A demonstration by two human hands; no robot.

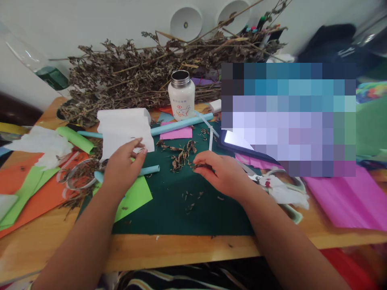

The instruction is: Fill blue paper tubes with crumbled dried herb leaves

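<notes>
- The left hand (123, 165), left of centre in the frame, has thumb and forefinger pressed together on the lower right corner of a white sheet (122, 127). The sheet runs up and to the left from the fingers.
- Under that hand's palm lies a short light-blue paper tube (149, 170). It rests partly on a light-green paper (134, 197) and partly on the dark green mat (181, 213).
- The right hand (223, 175), just right of centre, pinches a dried sprig (200, 165) between thumb and fingertips, low over the mat.
- Just left of the sprig is a small heap of dried leaves (181, 156), with loose crumbs scattered on the mat below it.
- Right of the right wrist lie scissors (256, 177), their handles wrapped in white tissue.
- Above the heap sit a pink paper (177, 133) and a long light-blue tube (181, 125).
- Behind them stands a white bottle (181, 98), open at its metal neck. Its label has a red and blue drawing and a line of writing too small to read.
- A pile of dry branches (136, 76) fills the upper middle of the frame.
- An orange paper (39, 197) lies on the wooden counter (181, 249) at lower left, a magenta sheet (347, 201) at right.
</notes>
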